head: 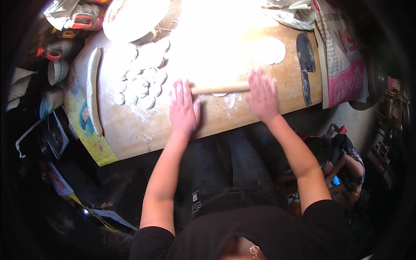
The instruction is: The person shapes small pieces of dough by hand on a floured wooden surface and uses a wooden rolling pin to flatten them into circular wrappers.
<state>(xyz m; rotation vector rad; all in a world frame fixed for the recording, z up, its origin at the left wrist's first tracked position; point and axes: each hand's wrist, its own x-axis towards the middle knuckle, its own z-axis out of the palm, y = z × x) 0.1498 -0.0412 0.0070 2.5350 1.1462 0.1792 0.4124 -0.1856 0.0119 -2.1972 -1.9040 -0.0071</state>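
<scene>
A wooden rolling pin (221, 88) lies across a small dough piece (220, 95) on the wooden board (208, 120). My left hand (183, 105) lies flat at the pin's left end, and my right hand (263, 96), slightly blurred, is at its right end; both have fingers extended, palms down. Several small dough pieces (139, 86) are grouped left of my left hand. Farther left lies a long dough roll (93, 91). Flattened dough rounds (273, 52) are stacked beyond my right hand. Strong glare hides the board's far middle.
A cleaver (306, 65) lies near the board's right edge, beside a printed sack (344, 65). A large round pan or tray (133, 19) stands at the far left. Bowls (58, 71) and plastic jugs (83, 21) are beyond the left edge. Another person (347, 162) is low at the right.
</scene>
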